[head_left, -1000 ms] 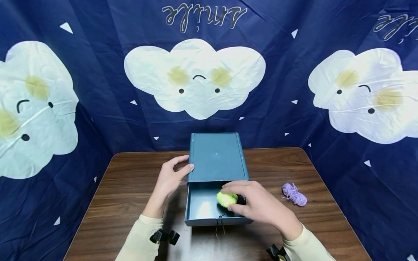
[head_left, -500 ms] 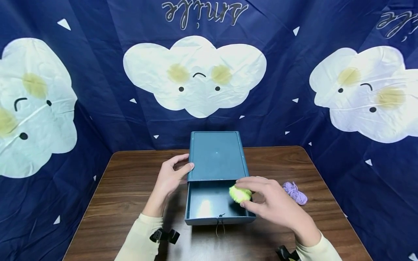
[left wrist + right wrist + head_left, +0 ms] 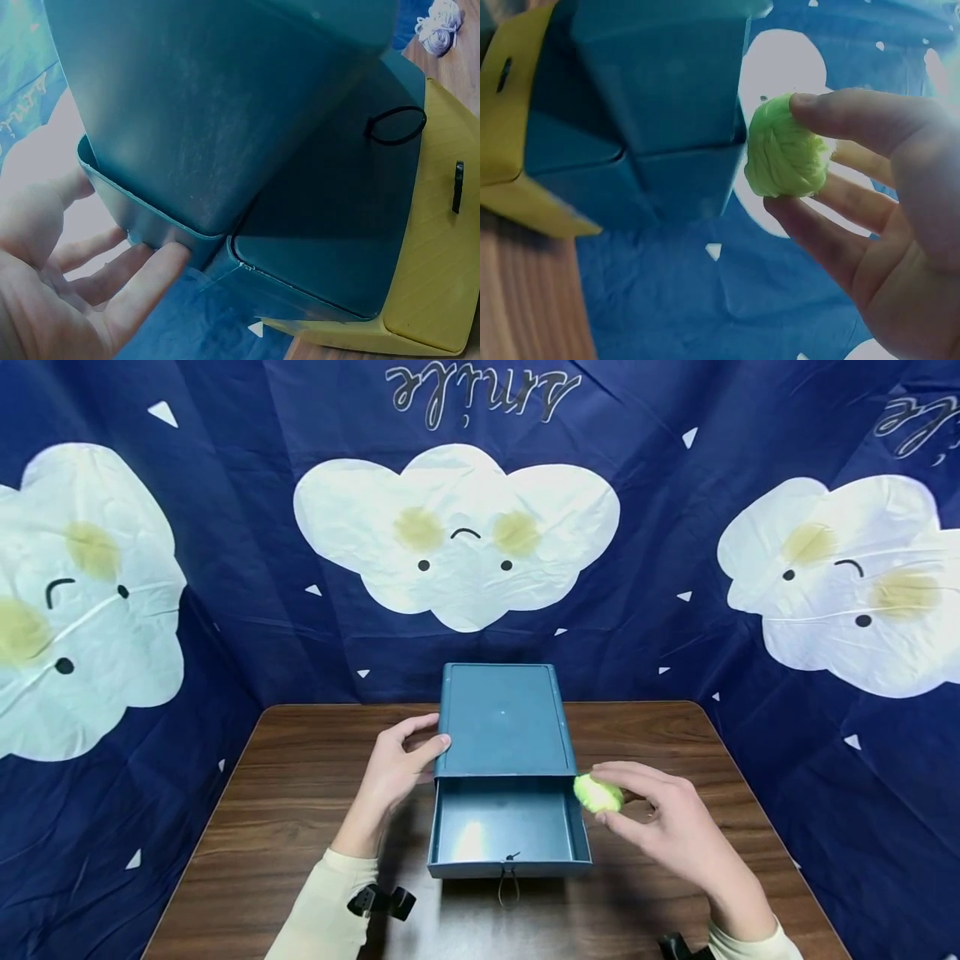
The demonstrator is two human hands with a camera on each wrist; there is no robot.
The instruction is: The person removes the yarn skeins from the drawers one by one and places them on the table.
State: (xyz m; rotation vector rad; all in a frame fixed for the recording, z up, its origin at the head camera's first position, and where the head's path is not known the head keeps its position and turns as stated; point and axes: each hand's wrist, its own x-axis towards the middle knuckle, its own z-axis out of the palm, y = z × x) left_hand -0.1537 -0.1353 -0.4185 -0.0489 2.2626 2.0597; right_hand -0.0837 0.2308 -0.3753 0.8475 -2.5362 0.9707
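The right hand (image 3: pixel 667 818) pinches a yarn ball (image 3: pixel 597 794), drawer (image 3: pixel 517 831) at its left; a light squeeze should suffice while the left hand (image 3: pixel 393 764), fingers relaxed, braces the box (image 3: pixel 502 718).

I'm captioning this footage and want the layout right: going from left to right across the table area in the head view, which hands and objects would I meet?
Left hand, teal drawer box, lime-green yarn ball, right hand.

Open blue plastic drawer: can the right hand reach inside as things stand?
Probably yes: the right hand is just beside the drawer, which is pulled out and open on top, though that hand holds a lime-green yarn ball.
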